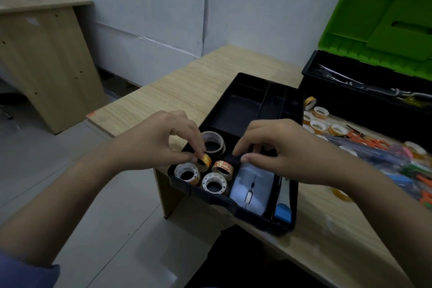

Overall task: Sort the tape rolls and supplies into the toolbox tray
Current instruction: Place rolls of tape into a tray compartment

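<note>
Left hand (163, 140) pinches orange tape roll (204, 161) over tray (284, 225).

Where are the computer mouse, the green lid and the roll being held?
white mouse (251, 188): head view, on its back.
green lid (378, 18): head view, on its inner face.
held tape roll (205, 161): head view, on its printed outer band.

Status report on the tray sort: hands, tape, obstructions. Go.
Left hand pinching small tape roll over near-left tray compartment, three rolls in it. Right hand curled over the tray's middle, grip unclear. More rolls wait on table. Nothing blocking.
</note>
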